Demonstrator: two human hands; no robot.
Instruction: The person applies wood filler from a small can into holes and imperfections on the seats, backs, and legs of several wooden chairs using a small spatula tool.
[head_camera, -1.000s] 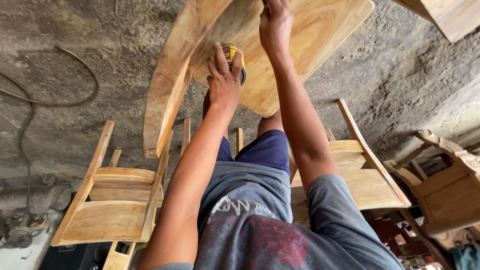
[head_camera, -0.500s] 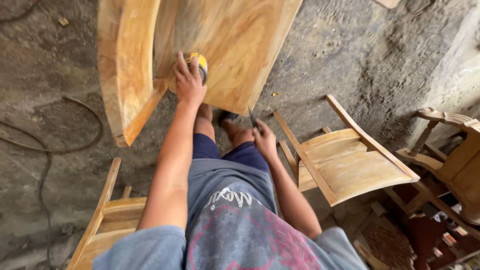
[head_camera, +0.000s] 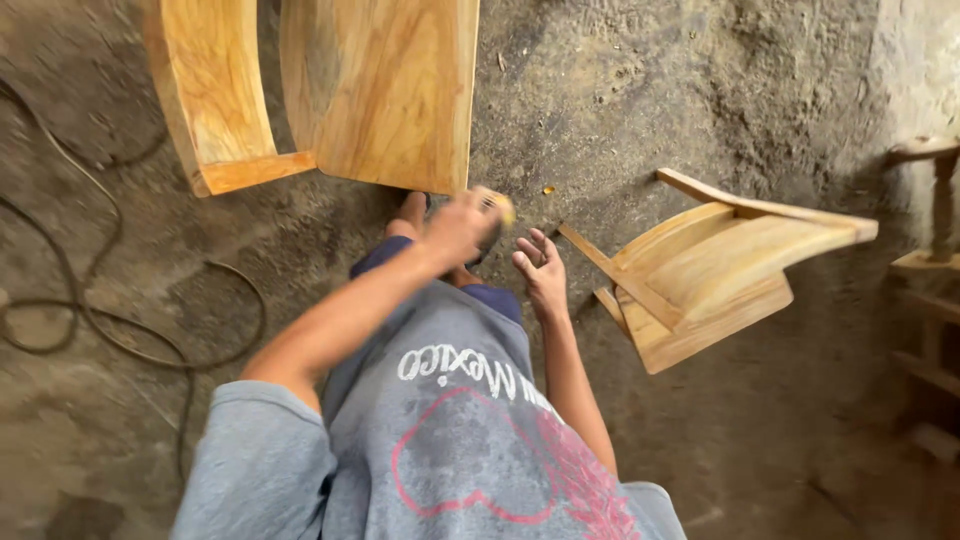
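Off the chair seat now, the left hand is closed around a blurred yellow sander just below the seat's edge; the right hand hangs open and empty beside it.

Second wooden chair tipped over at right; black cable looping across dusty concrete floor.

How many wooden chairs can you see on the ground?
2. One wooden chair lies at the top, just beyond the left hand. The other chair lies tipped over at the right, beside the open right hand. More furniture at the right edge is cut off.
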